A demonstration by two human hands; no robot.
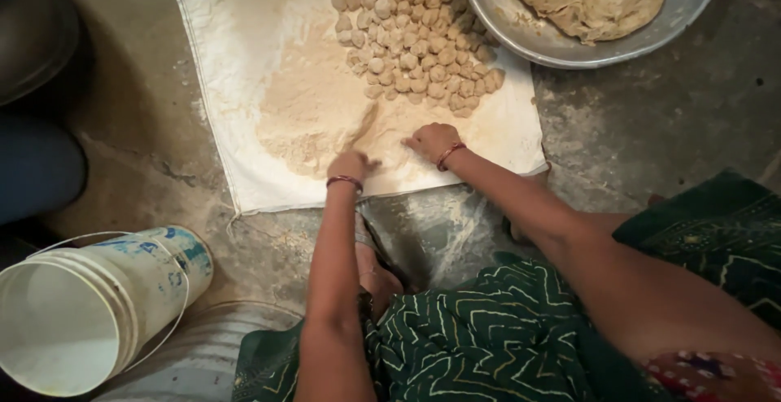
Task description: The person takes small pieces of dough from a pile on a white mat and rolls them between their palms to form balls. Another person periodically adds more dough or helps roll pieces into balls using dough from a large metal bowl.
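1. Your left hand (pixel 351 164) rests loosely curled on the flour (pixel 313 113), holding nothing.
2. Your right hand (pixel 431 140) lies flat, fingers spread, on the floury cloth (pixel 236 60) beside it.
3. Dough balls (pixel 419 40) lie heaped just beyond your hands.
4. A metal bowl (pixel 521 32) of dough overlaps the cloth's far corner.
5. A white bucket (pixel 89 308) lies on the floor, left.

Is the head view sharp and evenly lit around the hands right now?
Head view: cloth brightly lit, corners dim; left hand and right hand slightly soft over the flour; dough balls readable; wide-angle bending at the edges.
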